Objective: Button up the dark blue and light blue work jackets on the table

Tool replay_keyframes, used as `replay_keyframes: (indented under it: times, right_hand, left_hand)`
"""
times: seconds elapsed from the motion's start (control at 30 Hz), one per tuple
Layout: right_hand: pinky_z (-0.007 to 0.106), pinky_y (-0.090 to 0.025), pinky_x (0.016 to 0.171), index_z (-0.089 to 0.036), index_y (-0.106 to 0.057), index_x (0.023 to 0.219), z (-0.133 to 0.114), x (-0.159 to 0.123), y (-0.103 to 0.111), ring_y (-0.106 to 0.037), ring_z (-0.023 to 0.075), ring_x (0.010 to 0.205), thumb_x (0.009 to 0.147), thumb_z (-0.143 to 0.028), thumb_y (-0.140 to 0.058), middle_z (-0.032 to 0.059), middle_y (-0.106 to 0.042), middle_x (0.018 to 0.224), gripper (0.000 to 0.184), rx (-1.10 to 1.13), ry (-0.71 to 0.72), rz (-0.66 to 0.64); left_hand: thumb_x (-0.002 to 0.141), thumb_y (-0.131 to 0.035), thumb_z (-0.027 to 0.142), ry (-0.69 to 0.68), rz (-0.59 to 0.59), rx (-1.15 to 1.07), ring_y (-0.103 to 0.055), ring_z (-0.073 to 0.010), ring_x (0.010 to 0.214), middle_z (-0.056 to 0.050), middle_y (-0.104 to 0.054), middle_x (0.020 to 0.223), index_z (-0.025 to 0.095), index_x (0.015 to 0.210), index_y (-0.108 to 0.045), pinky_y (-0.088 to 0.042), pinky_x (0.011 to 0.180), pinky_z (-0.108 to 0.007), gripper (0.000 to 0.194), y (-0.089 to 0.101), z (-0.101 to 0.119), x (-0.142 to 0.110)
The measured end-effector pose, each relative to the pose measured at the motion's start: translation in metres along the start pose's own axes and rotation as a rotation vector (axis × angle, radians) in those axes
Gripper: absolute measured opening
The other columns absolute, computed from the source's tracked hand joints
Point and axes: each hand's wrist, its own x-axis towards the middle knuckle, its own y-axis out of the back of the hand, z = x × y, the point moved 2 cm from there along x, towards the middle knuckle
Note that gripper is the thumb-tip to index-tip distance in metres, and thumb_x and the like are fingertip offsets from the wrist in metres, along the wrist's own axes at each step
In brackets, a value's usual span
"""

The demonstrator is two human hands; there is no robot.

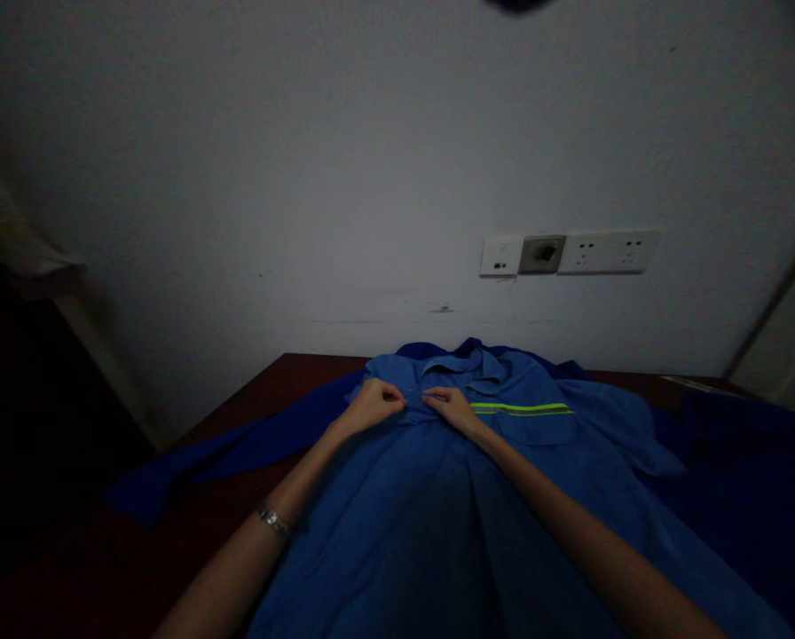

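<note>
A light blue work jacket with a collar and a yellow-green reflective stripe lies spread out before me. Over its upper chest, my left hand is closed, thumb and fingertips pinched together. My right hand faces it a short gap away, its fingers also pinched, just left of the stripe. A faint thin pale line shows between the fingertips; what it is, I cannot make out. A metal band circles my left wrist. Beneath the jacket lies a darker blue garment, one sleeve stretching left.
The dark red tabletop meets a pale wall at the back. Wall sockets and a grey wall plate sit above it at right. More dark blue cloth lies on the right. The left side is in deep shadow.
</note>
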Motion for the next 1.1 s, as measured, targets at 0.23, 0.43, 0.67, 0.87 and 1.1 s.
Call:
replay_keyframes:
  times: [0.23,0.43,0.67,0.87,1.1]
  right_hand:
    - [0.036,-0.048,0.078,-0.016,-0.068,0.086,0.005,0.002,0.0,-0.062,0.0213,0.084,0.067,-0.033,-0.058,0.0054,-0.068,0.088,0.027,0.066,-0.057,0.085]
    - [0.036,-0.047,0.081,-0.016,-0.068,0.087,0.003,0.001,-0.002,-0.062,0.0208,0.086,0.068,-0.031,-0.058,0.0055,-0.068,0.089,0.026,0.057,-0.058,0.073]
    - [0.037,-0.046,0.083,-0.015,-0.068,0.084,0.002,0.0,-0.003,-0.061,0.021,0.087,0.067,-0.029,-0.059,0.0065,-0.068,0.089,0.024,0.079,-0.048,0.083]
    - [0.034,-0.047,0.081,-0.013,-0.068,0.084,0.0,-0.002,-0.004,-0.062,0.0207,0.086,0.064,-0.025,-0.06,0.0082,-0.068,0.089,0.025,0.126,-0.054,0.083]
    - [0.034,-0.048,0.08,-0.014,-0.069,0.081,-0.005,-0.004,-0.004,-0.063,0.0216,0.083,0.061,-0.025,-0.063,0.007,-0.069,0.085,0.024,0.145,-0.042,0.084]
  left_hand:
    - [0.068,-0.059,0.03,-0.027,-0.099,0.193,-0.055,-0.0131,0.059,-0.003,-0.065,0.064,0.014,0.069,-0.069,-0.036,0.055,-0.021,0.019,-0.029,-0.021,0.0]
    - [0.066,-0.063,0.03,0.035,-0.01,0.216,-0.058,-0.0166,0.071,-0.005,-0.067,0.076,0.016,0.078,-0.069,-0.04,0.064,-0.024,0.02,-0.042,-0.025,-0.003]
    - [0.067,-0.062,0.029,0.119,0.011,0.094,-0.058,-0.015,0.065,-0.004,-0.067,0.072,0.015,0.075,-0.07,-0.039,0.058,-0.022,0.019,-0.045,-0.023,-0.004]
    - [0.067,-0.061,0.032,0.183,0.005,0.086,-0.059,-0.0156,0.066,-0.003,-0.068,0.073,0.015,0.075,-0.07,-0.04,0.06,-0.023,0.021,-0.05,-0.029,-0.005]
    - [0.066,-0.061,0.032,0.236,0.017,0.069,-0.06,-0.0158,0.069,-0.002,-0.069,0.078,0.016,0.078,-0.07,-0.041,0.065,-0.023,0.022,-0.055,-0.035,-0.006]
